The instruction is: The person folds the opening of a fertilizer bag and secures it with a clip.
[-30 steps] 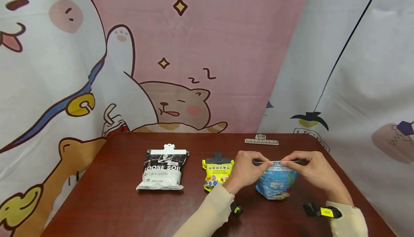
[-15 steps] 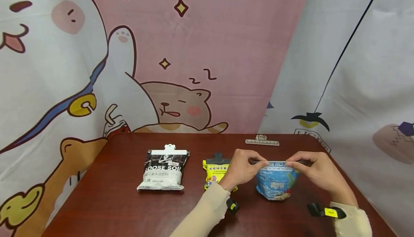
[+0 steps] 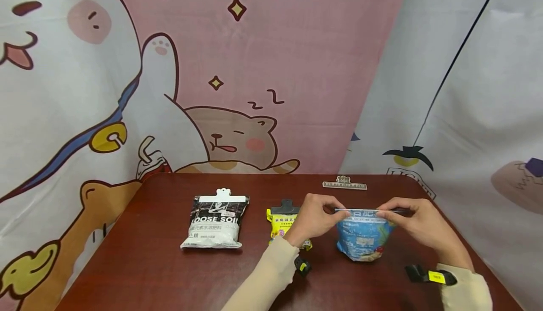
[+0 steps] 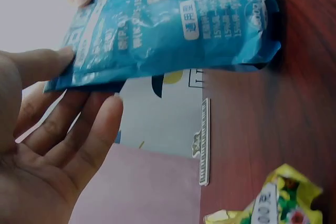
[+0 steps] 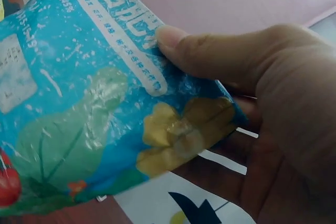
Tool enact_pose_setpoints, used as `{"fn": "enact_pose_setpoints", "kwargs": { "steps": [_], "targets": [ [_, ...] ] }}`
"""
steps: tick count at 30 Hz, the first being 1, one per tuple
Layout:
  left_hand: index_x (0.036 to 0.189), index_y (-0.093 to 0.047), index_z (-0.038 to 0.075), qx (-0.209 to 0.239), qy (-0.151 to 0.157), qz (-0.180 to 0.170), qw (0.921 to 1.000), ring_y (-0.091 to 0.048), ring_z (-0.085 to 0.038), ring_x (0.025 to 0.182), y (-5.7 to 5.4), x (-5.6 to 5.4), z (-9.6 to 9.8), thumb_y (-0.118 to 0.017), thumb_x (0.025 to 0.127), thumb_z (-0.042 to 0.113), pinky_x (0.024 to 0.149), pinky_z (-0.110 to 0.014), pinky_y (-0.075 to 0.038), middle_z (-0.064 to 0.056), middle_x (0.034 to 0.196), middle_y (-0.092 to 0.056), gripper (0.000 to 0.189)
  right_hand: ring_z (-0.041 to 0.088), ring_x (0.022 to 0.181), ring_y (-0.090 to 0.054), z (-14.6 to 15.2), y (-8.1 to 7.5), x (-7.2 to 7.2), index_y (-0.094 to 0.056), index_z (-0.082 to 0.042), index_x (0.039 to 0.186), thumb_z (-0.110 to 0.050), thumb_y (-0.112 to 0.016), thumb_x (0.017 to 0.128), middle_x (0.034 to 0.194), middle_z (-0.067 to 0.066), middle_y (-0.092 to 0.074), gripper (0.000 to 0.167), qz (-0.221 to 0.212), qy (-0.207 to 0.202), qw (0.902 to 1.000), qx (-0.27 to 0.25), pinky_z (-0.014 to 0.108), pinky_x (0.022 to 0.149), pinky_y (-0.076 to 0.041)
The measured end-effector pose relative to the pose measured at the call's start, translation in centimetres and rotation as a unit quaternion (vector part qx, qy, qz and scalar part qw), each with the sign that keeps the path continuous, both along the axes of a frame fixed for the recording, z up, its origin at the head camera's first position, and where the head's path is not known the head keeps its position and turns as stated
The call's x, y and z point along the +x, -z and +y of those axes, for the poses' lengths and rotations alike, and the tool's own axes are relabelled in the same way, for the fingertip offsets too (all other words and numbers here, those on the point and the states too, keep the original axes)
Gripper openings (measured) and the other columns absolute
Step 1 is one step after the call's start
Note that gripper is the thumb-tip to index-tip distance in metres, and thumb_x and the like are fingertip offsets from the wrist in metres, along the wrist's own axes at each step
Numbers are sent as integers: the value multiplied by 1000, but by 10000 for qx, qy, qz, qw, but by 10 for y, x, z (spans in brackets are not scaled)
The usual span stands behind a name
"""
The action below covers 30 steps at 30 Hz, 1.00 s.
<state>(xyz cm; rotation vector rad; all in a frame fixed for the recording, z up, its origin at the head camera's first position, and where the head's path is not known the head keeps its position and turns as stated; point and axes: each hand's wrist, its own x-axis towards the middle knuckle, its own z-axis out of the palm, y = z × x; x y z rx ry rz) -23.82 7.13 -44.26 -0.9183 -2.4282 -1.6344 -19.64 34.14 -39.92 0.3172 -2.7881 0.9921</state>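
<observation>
A blue printed plastic bag point(image 3: 364, 238) stands upright toward the right of the table, its top edge drawn straight between both hands. My left hand point(image 3: 317, 217) pinches the left end of that edge, thumb in front and fingers behind. At the other end my right hand point(image 3: 417, 221) pinches the top edge the same way. The left wrist view shows the left thumb point(image 4: 47, 65) on the front of the bag point(image 4: 173, 30). In the right wrist view the right thumb point(image 5: 194, 51) presses the bag point(image 5: 79, 108) near its top corner.
Left of the hands stands a yellow bag point(image 3: 282, 221) with a dark clip point(image 3: 286, 206), partly hidden by the left hand. Farther left is a black-and-white soil bag point(image 3: 215, 228) with a white clip point(image 3: 222, 198). A piano-patterned clip point(image 3: 344, 185) lies at the table's back point(image 3: 271, 181).
Both hands have moved apart along the bag's top edge, the left one leftward and the right one rightward. More of the edge shows between them, pulled flatter.
</observation>
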Motion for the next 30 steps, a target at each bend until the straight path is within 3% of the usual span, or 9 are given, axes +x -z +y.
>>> {"fn": "enact_pose_setpoints", "kwargs": {
  "steps": [8,17,21,30],
  "targets": [
    [93,-83,23,22,77,-104,9999,-63,0,65,1,-4,-6,-77,93,29,54,-20,-52,12,82,-74,8,11,68,-61,7,0,1,-80,-24,98,-35,-76,93,84,-2,-74,12,214,135,9997,10,25,58,-50],
    [89,-84,19,132,10,178,9998,-61,0,60,0,-4,-3,-77,93,25,50,-17,-48,6,76,-75,10,9,63,-61,3,3,1,-80,-24,92,-23,-79,91,77,-5,-75,2,781,81,9969,-11,25,54,-48],
    [92,-83,19,265,-39,44,9996,-65,-3,64,2,-4,-3,-77,94,27,55,-17,-50,4,78,-76,10,9,64,-62,4,3,0,-81,-24,95,-30,-80,91,81,-3,-76,8,660,209,9976,-31,24,56,-49],
    [99,-82,26,654,-91,-703,9953,-67,2,82,12,-9,-4,-78,92,33,66,-21,-55,13,89,-75,10,5,76,-64,21,3,0,-81,-21,104,-39,-77,92,89,-2,-78,22,59,561,9984,-14,23,64,-50]
  ]
}}
